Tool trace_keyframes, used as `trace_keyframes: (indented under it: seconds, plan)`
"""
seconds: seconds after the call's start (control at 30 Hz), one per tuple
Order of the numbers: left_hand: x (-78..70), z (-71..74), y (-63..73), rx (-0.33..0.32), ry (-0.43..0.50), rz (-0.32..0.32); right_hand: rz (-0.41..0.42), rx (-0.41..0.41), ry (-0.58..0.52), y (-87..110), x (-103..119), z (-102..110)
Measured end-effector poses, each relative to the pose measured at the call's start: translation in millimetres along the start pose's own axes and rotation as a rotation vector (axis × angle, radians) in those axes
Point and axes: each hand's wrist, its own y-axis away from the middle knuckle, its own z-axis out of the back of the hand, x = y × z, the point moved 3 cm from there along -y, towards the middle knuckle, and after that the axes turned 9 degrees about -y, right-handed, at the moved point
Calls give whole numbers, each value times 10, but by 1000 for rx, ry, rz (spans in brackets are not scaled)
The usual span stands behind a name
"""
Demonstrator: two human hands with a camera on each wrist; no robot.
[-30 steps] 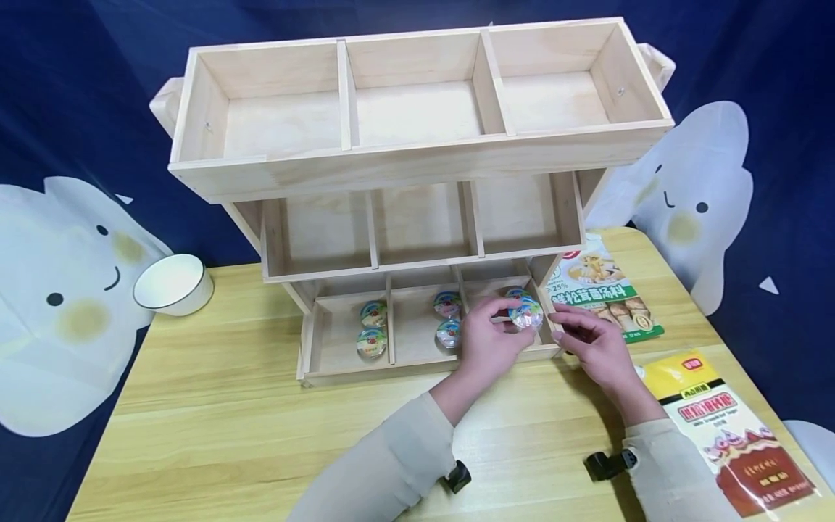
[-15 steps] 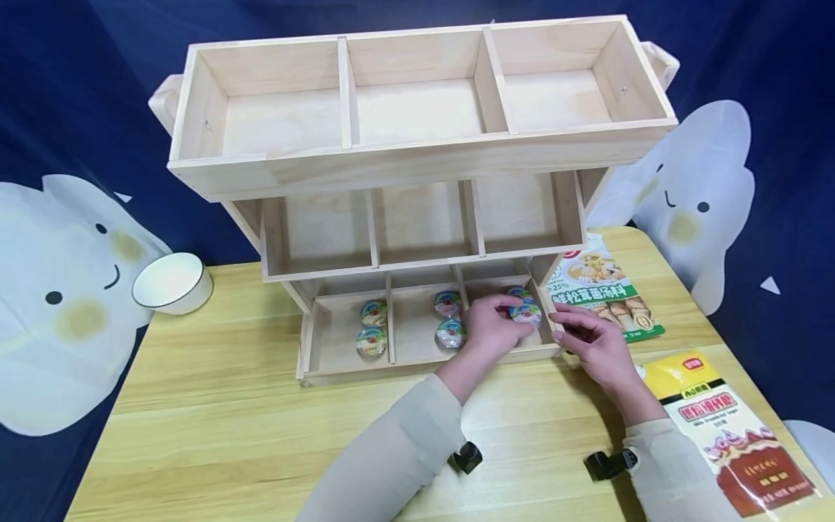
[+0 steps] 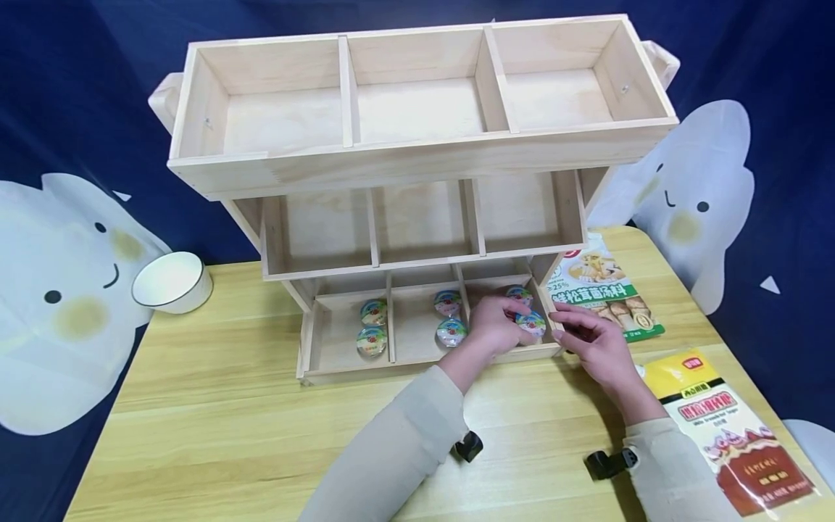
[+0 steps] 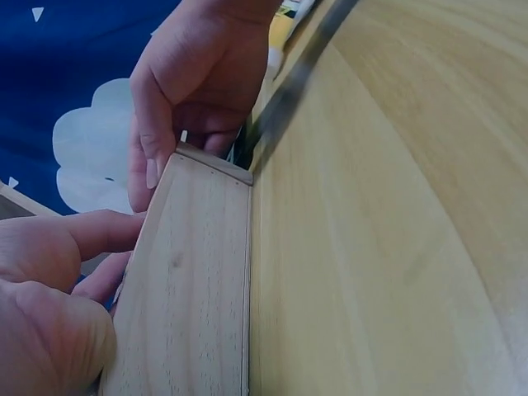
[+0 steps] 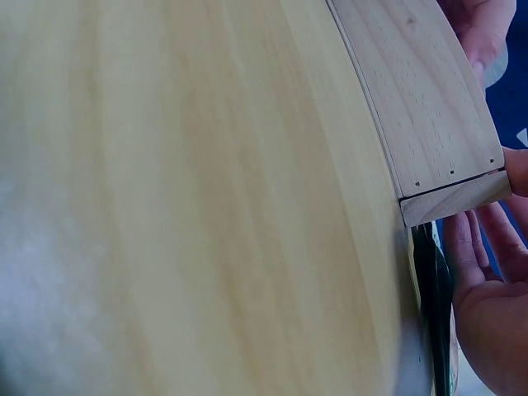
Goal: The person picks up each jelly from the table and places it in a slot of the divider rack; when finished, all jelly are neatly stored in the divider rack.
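Observation:
In the bottom tier of a three-tier wooden shelf point(image 3: 417, 161), my left hand point(image 3: 493, 326) holds a small jelly cup point(image 3: 531, 325) with a colourful lid, low in the right compartment. Just behind it stands another jelly cup point(image 3: 520, 295). The left wrist view shows those fingers reaching over the front board point(image 4: 186, 272), which hides the cup. My right hand point(image 3: 596, 346) grips the tier's right front corner, thumb at the top edge and fingers along the outer side. Two jelly cups point(image 3: 450, 333) sit in the middle compartment, two more jelly cups point(image 3: 372, 341) in the left one.
A green-and-white food pouch point(image 3: 603, 279) lies beside the shelf's right side, behind my right hand. Nearer, a yellow, white and brown packet point(image 3: 730, 435) lies by my right forearm. A white bowl point(image 3: 172, 283) stands at the table's point(image 3: 215, 435) back left.
My left hand has lowered the jelly cup and shifted it slightly right and toward the front, uncovering more of the cup behind. My right hand has stayed at the corner.

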Motion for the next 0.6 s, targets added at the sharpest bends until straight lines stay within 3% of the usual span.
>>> trace_keyframes:
  seconds: [0.27, 0.6]
  plan:
    - [-11, -20, -36, 11, -55, -27, 23, 0, -16, -11, 5, 5]
    - [-3, -54, -50, 10, -85, 15, 39, 1, -30, -13, 2, -2]
